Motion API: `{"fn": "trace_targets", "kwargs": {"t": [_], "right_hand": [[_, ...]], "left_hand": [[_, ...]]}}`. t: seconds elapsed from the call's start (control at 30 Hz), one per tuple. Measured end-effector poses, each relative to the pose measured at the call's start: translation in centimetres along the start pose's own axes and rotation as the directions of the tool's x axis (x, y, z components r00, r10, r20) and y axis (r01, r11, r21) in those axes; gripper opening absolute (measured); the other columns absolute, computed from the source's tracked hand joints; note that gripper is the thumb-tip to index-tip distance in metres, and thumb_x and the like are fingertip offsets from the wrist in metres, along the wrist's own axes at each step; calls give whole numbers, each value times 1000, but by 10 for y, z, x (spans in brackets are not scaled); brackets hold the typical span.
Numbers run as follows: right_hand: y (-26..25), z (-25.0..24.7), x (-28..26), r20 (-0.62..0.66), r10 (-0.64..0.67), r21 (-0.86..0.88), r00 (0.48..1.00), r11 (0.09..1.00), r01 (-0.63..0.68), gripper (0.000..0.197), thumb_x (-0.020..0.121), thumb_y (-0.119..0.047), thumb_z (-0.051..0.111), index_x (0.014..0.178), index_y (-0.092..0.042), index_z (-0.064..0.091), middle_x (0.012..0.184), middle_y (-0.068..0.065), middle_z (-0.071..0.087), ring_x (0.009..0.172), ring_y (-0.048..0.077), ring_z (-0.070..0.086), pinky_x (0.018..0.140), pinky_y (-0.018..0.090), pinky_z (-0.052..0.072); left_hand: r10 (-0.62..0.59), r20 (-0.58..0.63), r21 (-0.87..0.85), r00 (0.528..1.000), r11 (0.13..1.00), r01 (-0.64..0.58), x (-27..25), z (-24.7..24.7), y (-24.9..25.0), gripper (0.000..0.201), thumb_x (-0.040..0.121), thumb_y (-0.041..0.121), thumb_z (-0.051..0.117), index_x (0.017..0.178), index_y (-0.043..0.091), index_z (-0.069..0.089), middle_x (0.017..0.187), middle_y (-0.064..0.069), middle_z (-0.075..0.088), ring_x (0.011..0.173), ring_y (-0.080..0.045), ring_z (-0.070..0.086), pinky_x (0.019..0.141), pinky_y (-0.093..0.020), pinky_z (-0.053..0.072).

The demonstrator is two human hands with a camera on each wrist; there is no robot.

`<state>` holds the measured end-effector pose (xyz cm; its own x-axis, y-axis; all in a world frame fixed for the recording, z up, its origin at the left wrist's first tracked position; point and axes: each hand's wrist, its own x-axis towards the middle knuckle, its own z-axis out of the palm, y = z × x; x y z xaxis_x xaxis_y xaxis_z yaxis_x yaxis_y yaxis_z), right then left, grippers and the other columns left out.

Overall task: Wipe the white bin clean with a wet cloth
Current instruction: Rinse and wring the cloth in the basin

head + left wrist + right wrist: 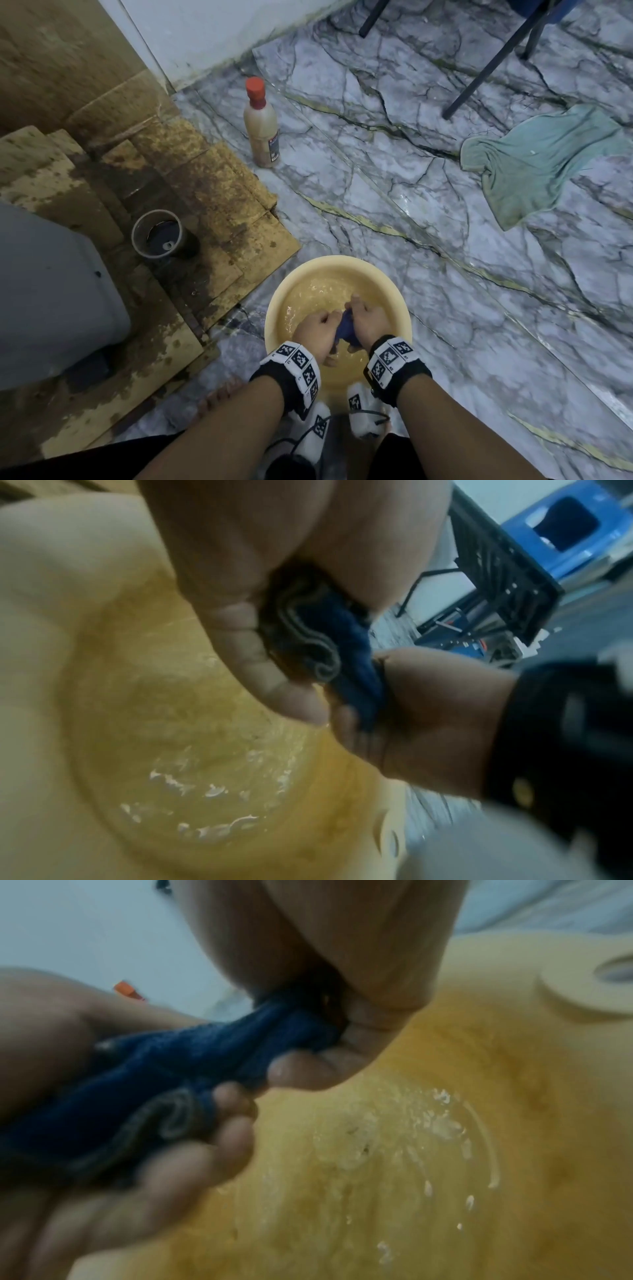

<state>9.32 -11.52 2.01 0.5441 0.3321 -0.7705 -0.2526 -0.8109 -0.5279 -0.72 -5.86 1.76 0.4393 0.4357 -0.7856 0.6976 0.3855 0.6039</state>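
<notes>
Crouching over a round yellow basin (274, 308) of cloudy water on a marbled floor (445, 240), a person grips a dark blue cloth (346, 327) with both hands above the water. The left hand (317, 325) and right hand (368, 320) sit side by side, knuckles up, fingers curled tightly round the twisted cloth, which bridges the small gap between them. Both wrists wear black straps with patterned white marker blocks.

Only the head view shows the surroundings. The white bin (51, 291), greyish in this light, lies at the left edge on stained, wet cardboard (222, 192), well apart from the basin. A dark cup (157, 234) stands on the cardboard beside it. A bottle with a red cap (261, 123) stands upright further back, and a green towel (544, 161) lies crumpled at the right near dark chair legs (486, 65).

The left wrist view shows what the head view cannot: the cloth's folded edge coiled inside the palm, its lighter hem visible, and droplets on the water below. The right wrist view shows the cloth stretched as a twisted rope between the two fists, with splashes breaking the water's surface beneath and a round hole in the basin's rim.
</notes>
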Motion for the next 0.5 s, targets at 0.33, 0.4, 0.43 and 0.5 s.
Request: {"fn": "trace_targets", "kwargs": {"t": [0.33, 0.4, 0.43, 0.5], "right_hand": [[26, 13, -18, -30, -492, -255, 870, 845, 469, 44, 104, -32, 26, 138, -18, 50, 131, -3, 55, 122, 5, 44, 98, 15, 25], [24, 13, -15, -62, -451, -235, 890, 874, 426, 45, 104, -35, 25, 130, -18, 58, 121, 0, 63, 115, 14, 56, 92, 20, 35], [23, 12, -14, -74, -431, -230, 899, 885, 405, 45, 104, -36, 25, 121, -17, 63, 108, 2, 68, 103, 18, 60, 84, 23, 39], [20, 12, -10, -94, -394, -203, 914, 907, 370, 44, 103, -35, 27, 102, -18, 67, 82, 1, 66, 79, 20, 61, 71, 29, 42]], "left_hand": [[1, -105, 92, 995, 996, 9, 10, 3, 8, 60, 100, 50, 34, 56, 14, 52, 49, -3, 51, 48, -22, 47, 50, -28, 31], [49, -103, 138, 993, 990, -34, 9, 4, 8, 60, 101, 48, 34, 54, 14, 50, 50, -3, 50, 50, -21, 47, 51, -28, 32], [66, -100, 149, 993, 988, -51, 9, 4, 7, 60, 100, 48, 34, 53, 15, 48, 51, -3, 50, 51, -21, 48, 52, -27, 33], [91, -98, 159, 991, 984, -74, 10, 4, 5, 59, 100, 48, 34, 53, 15, 49, 54, -2, 54, 55, -21, 52, 55, -27, 37]]}}
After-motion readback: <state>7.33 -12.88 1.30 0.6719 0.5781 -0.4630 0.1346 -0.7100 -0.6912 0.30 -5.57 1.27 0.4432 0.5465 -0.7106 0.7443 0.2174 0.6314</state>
